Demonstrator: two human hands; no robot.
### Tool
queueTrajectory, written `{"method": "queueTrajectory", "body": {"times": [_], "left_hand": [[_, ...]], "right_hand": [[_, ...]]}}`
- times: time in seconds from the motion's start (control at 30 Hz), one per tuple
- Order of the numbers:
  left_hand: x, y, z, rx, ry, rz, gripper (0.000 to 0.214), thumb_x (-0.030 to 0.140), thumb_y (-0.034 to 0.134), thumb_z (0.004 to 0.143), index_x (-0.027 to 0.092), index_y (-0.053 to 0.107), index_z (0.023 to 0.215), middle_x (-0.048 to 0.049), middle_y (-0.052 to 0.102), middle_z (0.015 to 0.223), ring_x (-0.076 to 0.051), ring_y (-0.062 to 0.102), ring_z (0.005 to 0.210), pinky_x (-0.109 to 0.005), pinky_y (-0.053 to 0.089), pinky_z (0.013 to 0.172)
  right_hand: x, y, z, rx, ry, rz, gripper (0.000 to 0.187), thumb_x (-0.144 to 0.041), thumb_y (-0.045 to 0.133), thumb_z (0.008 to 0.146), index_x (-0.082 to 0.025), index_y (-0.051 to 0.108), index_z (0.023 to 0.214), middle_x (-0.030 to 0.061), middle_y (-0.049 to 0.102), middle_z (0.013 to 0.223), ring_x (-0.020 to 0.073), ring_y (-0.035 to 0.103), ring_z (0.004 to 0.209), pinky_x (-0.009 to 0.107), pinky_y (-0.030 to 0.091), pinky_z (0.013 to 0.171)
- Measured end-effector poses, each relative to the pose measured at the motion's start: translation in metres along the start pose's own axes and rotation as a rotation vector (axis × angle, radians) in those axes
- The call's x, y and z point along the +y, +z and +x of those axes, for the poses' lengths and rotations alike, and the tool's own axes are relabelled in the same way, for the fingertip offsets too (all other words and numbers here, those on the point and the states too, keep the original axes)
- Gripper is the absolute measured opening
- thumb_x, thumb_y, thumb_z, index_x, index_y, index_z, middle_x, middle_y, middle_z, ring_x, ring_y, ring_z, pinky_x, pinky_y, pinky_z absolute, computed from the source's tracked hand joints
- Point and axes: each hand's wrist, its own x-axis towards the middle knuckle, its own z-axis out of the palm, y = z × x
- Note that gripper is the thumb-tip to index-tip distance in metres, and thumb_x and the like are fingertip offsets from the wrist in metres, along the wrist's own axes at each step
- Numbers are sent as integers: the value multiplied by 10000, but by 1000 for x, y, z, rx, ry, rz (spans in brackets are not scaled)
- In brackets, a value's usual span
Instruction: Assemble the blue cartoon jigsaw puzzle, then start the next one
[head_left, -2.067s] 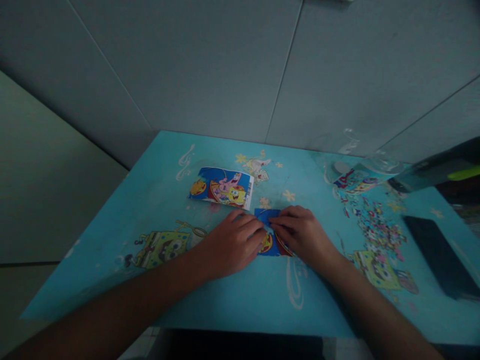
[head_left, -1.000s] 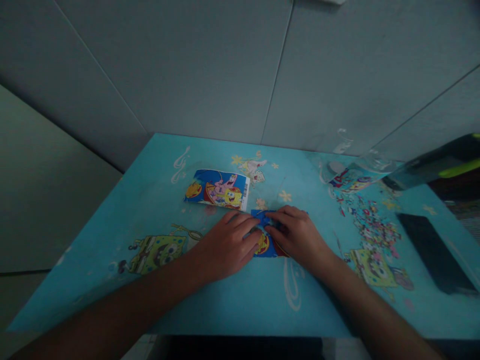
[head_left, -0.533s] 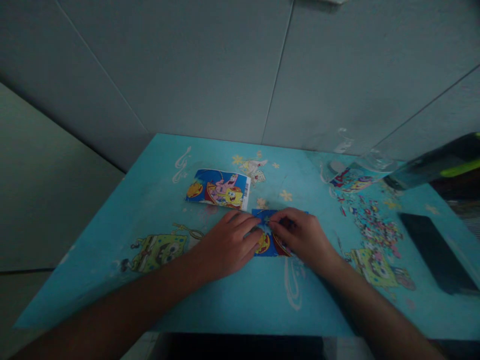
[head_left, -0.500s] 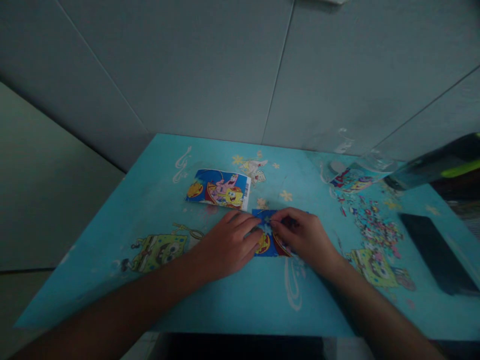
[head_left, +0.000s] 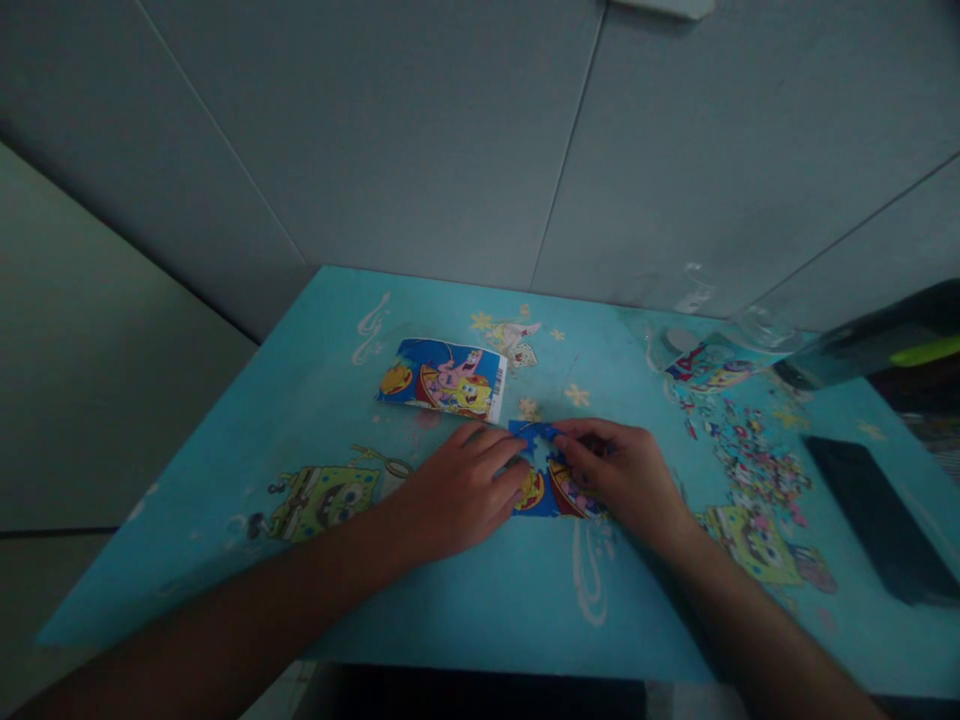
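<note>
A partly joined jigsaw puzzle [head_left: 531, 492] lies flat on the table, with blue, yellow and red-brown areas and a turquoise gap in its upper middle. My left hand [head_left: 469, 490] lies palm down over its left side, fingers stretched out and fingertips on its edge. At the gap's upper right, my right hand [head_left: 619, 475] pinches a small blue puzzle piece [head_left: 555, 434] between thumb and forefinger. That hand covers the puzzle's right part. Just behind my left hand lies a printed picture card [head_left: 444, 380] with matching colours and cartoon figures.
Loose puzzle pieces [head_left: 761, 460] are spread in a heap on the right of the turquoise table [head_left: 465, 610]. A clear plastic jar [head_left: 739, 350] lies behind them, next to a dark bottle [head_left: 877, 335]. A dark flat phone-like slab [head_left: 881, 515] lies at far right. A grey wall [head_left: 420, 150] stands behind.
My right fingertips have shifted slightly at the puzzle's top, and more of the turquoise gap shows. My left hand stays on the left edge. The whole view has shifted a little.
</note>
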Motion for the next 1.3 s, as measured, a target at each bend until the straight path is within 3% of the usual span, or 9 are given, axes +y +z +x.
{"method": "queueTrajectory", "body": {"times": [0.07, 0.2, 0.3, 0.47, 0.67, 0.87, 1.3], "left_hand": [[0, 1, 0, 4, -6, -2, 237, 223, 547, 958, 166, 633, 1171, -129, 620, 1277, -276, 543, 1210, -484, 417, 1034], [0, 2, -1, -13, -10, -1, 243, 231, 549, 956, 165, 627, 1177, -132, 607, 1290, -284, 527, 1226, -490, 407, 1043], [0, 2, 0, -9, -5, 3, 239, 224, 552, 952, 166, 630, 1170, -127, 605, 1290, -281, 529, 1223, -488, 401, 1049], [0, 1, 0, 8, -4, 7, 234, 218, 547, 955, 166, 635, 1165, -127, 616, 1282, -275, 541, 1213, -484, 411, 1038], [1, 0, 0, 19, 3, 10, 237, 226, 561, 947, 164, 631, 1164, -128, 617, 1285, -279, 544, 1217, -487, 414, 1038], [1, 0, 0, -11, 1, 26, 228, 220, 527, 964, 158, 626, 1159, -129, 606, 1274, -275, 532, 1212, -478, 411, 1040], [1, 1, 0, -22, -8, 19, 230, 224, 538, 960, 163, 625, 1165, -130, 602, 1275, -280, 530, 1214, -491, 403, 1050]], "right_hand": [[0, 0, 0, 26, 2, -24, 212, -370, 650, 902, -209, 769, 972, 39, 742, 793, 191, 668, 685, 337, 554, 675], [1, 0, 1, 110, -148, -135, 104, -312, 688, 881, -227, 739, 912, 53, 743, 930, 222, 674, 863, 382, 535, 821], [1, -1, 1, 132, -157, -185, 120, -278, 660, 904, -224, 737, 977, 61, 723, 923, 211, 658, 838, 372, 529, 801], [5, -1, 0, 66, -177, -139, 311, -254, 519, 986, -254, 701, 1238, 76, 690, 972, 181, 657, 796, 319, 541, 706], [12, 4, 1, 61, -146, -169, 229, -334, 620, 943, -273, 760, 1113, 52, 767, 999, 222, 705, 854, 380, 558, 793], [11, 12, 3, -3, -214, -256, 181, -275, 677, 907, -290, 784, 1052, 15, 781, 885, 203, 695, 773, 372, 541, 782], [17, 14, 7, -51, -266, -391, 249, -241, 680, 914, -290, 758, 1145, 42, 732, 1021, 221, 638, 944, 388, 493, 847]]}}
